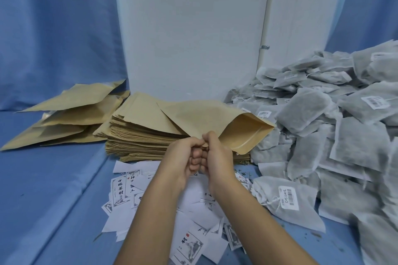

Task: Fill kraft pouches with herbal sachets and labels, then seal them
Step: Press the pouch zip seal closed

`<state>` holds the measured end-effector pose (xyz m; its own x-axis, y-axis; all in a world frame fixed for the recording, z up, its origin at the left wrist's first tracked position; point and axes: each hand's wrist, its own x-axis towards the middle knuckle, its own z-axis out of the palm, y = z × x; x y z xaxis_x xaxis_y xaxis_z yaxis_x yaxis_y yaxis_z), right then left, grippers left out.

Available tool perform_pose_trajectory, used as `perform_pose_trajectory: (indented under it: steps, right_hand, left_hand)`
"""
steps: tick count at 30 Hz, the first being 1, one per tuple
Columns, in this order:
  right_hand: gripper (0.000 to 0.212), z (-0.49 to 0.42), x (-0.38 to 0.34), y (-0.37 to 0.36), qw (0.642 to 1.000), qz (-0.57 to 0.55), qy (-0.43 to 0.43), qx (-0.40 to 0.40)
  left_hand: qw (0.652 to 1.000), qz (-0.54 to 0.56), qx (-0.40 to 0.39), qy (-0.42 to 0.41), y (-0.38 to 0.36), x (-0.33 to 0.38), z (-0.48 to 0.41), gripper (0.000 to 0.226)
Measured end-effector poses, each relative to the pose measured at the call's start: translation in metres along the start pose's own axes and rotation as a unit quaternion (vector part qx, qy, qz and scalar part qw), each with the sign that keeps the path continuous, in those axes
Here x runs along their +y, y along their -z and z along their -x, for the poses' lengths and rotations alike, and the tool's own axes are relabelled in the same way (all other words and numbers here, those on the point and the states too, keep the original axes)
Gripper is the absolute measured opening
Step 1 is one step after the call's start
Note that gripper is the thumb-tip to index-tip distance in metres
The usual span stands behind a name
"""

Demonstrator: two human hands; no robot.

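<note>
A kraft pouch [206,118] is held above the stack of flat pouches [137,135], its mouth [243,133] spread open toward the right. My left hand [185,157] and my right hand [217,155] sit close together, both pinching the near corner of the pouch's mouth. A big heap of grey herbal sachets [323,127] lies at the right, and one sachet with a barcode tag [286,198] lies nearest my right forearm. Loose white printed labels [191,217] are scattered on the cloth under my arms.
Several filled-looking kraft pouches [71,114] lie in a loose pile at the left. A white panel [193,28] stands behind the stack. Blue cloth [53,189] covers the table and backdrop. Bits of herb dust the cloth at the lower right.
</note>
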<state>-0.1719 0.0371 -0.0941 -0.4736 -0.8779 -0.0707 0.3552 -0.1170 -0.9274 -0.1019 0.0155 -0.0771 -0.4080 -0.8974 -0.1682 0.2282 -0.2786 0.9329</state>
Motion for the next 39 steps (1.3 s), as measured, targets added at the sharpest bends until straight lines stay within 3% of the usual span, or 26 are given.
perform_pose_trajectory:
  steps: [5,9,14,17,20,22,39]
  right_hand:
    - [0.007,-0.005,0.0,0.004,0.997,0.051,0.046,0.03]
    - [0.025,-0.005,-0.005,0.006,0.999,-0.036,-0.023,0.007]
    - [0.032,-0.008,-0.007,0.01,1.0,-0.012,0.005,0.002]
    - [0.033,-0.009,-0.008,0.013,0.999,0.024,0.009,-0.019]
    - [0.035,-0.008,-0.007,0.016,0.997,-0.044,-0.04,-0.039]
    - [0.034,-0.01,-0.005,0.016,0.994,-0.095,-0.032,-0.03]
    - [0.03,-0.012,-0.007,0.019,0.995,-0.092,-0.015,0.04]
  left_hand:
    - [0.999,-0.009,-0.031,0.003,-0.001,0.0,-0.001,0.035]
    - [0.999,0.003,-0.043,-0.009,0.001,0.0,-0.003,0.058]
    - [1.0,0.001,-0.022,-0.021,-0.001,-0.004,-0.003,0.042]
    - [0.999,-0.018,-0.021,-0.027,-0.001,-0.007,-0.003,0.047]
    - [0.999,0.01,-0.023,-0.024,0.0,-0.004,-0.005,0.034]
    - [1.0,0.016,-0.014,-0.021,0.0,-0.005,-0.006,0.037]
    - [0.999,0.019,0.01,-0.039,0.002,-0.006,-0.007,0.039]
